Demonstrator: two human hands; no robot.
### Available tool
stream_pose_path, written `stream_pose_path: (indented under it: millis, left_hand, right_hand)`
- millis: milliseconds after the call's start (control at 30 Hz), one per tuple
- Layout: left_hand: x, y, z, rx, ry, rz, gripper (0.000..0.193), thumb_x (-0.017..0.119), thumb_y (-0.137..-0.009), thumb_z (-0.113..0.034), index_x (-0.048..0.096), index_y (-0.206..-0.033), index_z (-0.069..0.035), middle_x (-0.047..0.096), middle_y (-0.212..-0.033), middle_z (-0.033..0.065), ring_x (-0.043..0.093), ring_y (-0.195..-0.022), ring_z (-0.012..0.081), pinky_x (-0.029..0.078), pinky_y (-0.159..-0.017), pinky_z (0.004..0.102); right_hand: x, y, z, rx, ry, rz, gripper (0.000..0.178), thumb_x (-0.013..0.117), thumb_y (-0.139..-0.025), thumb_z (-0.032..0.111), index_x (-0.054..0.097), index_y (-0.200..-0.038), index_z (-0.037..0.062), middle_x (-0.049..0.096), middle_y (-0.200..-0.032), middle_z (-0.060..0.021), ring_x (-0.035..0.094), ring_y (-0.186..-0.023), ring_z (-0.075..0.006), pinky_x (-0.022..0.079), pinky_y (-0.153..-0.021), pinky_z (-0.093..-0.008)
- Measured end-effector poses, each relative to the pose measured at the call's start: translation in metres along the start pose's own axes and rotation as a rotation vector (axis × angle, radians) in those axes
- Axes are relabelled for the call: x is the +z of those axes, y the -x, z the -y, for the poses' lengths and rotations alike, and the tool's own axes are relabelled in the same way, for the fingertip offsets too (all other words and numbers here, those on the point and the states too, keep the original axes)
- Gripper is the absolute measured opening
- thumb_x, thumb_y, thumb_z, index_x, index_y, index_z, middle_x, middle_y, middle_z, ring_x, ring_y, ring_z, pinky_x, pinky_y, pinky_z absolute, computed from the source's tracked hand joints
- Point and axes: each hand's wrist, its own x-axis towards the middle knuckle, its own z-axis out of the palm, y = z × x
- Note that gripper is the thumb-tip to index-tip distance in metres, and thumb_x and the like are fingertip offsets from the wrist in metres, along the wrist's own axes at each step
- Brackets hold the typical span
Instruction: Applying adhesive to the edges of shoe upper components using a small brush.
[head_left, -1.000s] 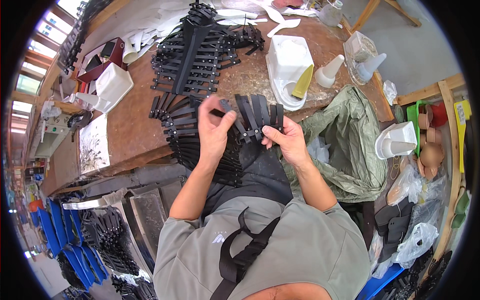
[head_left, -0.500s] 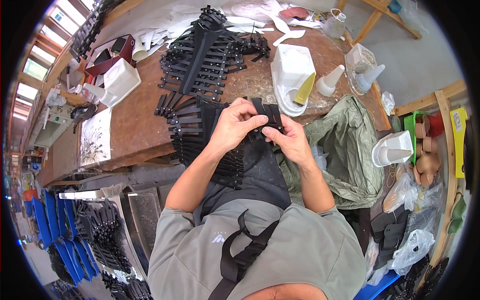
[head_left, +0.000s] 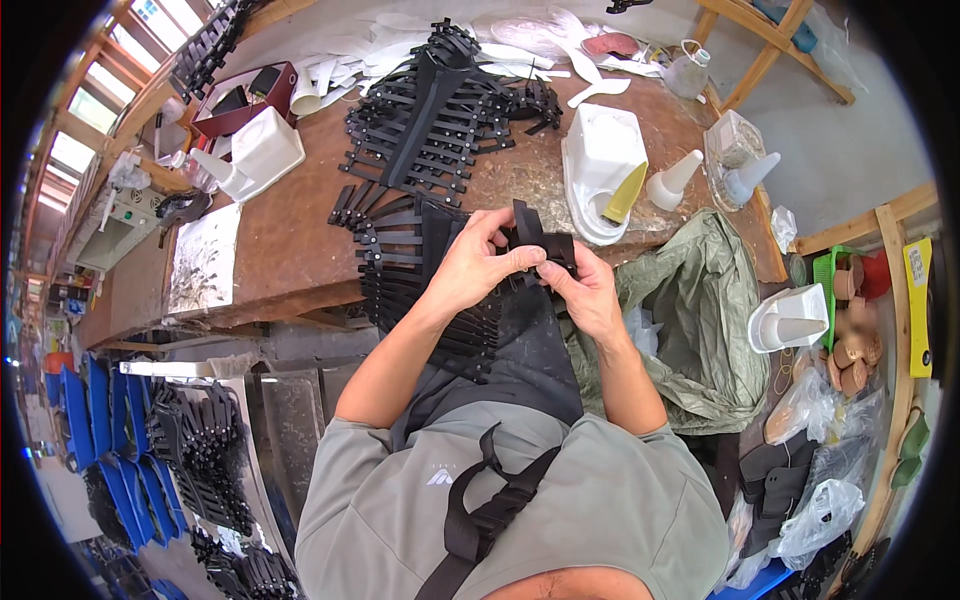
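Observation:
Between both hands, above my lap, is a piece of black strap work (head_left: 527, 228), probably a shoe upper, with bands standing up from it. My left hand (head_left: 478, 262) pinches its near left side, thumb toward the middle. From the right, my right hand (head_left: 585, 290) grips it, the two thumb tips close together. Left of my left hand, a bundle of black strips with round studs (head_left: 392, 250) hangs over the bench edge and along my leg. Beyond it, a heap of black studded strap pieces (head_left: 425, 125) lies on the bench. The fingers hide part of the held piece.
On the brown bench (head_left: 290, 215) stand a white dispenser (head_left: 605, 140) with a yellow-green spout piece, a white cone (head_left: 675, 178) and another white dispenser (head_left: 268, 155). A green sack (head_left: 700, 300) gapes at my right. Blue trays (head_left: 100, 410) and hanging black straps (head_left: 200, 440) are at lower left.
The black bands between my fingers have bent into a more upright loop, and my hands have turned slightly around them. The whole view has shifted a little, with the bench appearing farther right.

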Motion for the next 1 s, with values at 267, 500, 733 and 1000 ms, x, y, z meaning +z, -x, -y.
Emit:
stream_pose_path:
  millis: [267, 500, 733, 1000]
  left_hand:
    - [0.000, -0.002, -0.008, 0.317, -0.020, 0.060, 0.035, 0.069, -0.084, -0.020, 0.063, -0.111, 0.001, 0.057, -0.113, 0.0091, 0.053, -0.095, 0.0124, 0.045, -0.082, 0.0265]
    - [0.017, -0.004, -0.011, -0.016, 0.442, 0.193, 0.038, 0.060, -0.090, -0.010, 0.051, -0.124, 0.005, 0.064, -0.109, 0.0106, 0.059, -0.098, 0.0138, 0.047, -0.088, 0.0303]
    - [0.013, 0.003, -0.018, 0.016, 0.467, 0.232, 0.023, 0.061, -0.090, -0.014, 0.064, -0.106, 0.003, 0.067, -0.098, 0.0102, 0.060, -0.091, 0.0133, 0.048, -0.086, 0.0289]
    - [-0.002, 0.001, -0.030, -0.050, 0.158, 0.463, 0.020, 0.063, -0.090, -0.021, 0.067, -0.091, -0.001, 0.060, -0.078, -0.0043, 0.045, -0.069, 0.0025, 0.037, -0.059, 0.0209]
  right_hand:
    - [0.001, 0.000, 0.015, 0.109, -0.036, 0.028, 0.026, 0.066, -0.087, 0.014, 0.059, -0.110, 0.0026, 0.062, -0.085, 0.0005, 0.055, -0.073, -0.0054, 0.046, -0.064, -0.0210]
    - [0.008, 0.004, 0.012, 0.093, -0.076, 0.079, 0.029, 0.067, -0.086, 0.013, 0.057, -0.112, 0.0027, 0.062, -0.085, -0.0011, 0.060, -0.073, -0.0082, 0.048, -0.062, -0.0212]
    - [-0.008, 0.007, 0.032, 0.241, 0.024, 0.138, 0.021, 0.066, -0.087, 0.016, 0.062, -0.100, 0.0011, 0.063, -0.079, -0.0014, 0.058, -0.066, -0.0078, 0.047, -0.058, -0.0205]
    - [-0.008, -0.015, 0.056, -0.100, 0.269, 0.093, 0.012, 0.067, -0.082, 0.005, 0.065, -0.092, -0.0020, 0.056, -0.081, -0.0016, 0.053, -0.069, -0.0079, 0.044, -0.059, -0.0226]
